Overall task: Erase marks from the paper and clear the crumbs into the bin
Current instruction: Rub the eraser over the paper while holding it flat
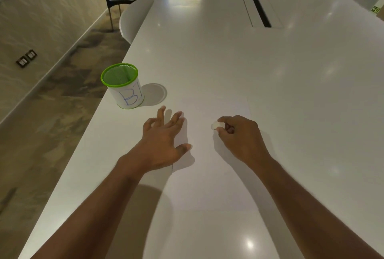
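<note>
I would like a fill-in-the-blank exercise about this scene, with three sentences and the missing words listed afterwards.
1. The right hand pinches a small white ____ in its fingers.
2. The left hand rests with spread fingers on the left edge of the sheet of ____.
3. The bin at the table edge has a rim coloured ____.

Missing words: eraser; paper; green

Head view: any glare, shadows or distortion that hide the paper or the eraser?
Head view: wide-angle bending at the edges; ceiling-light glare spots on the glossy white table; the white paper sheet barely contrasts, marks unreadable; soft shadows under both hands; small white eraser visible.
</note>
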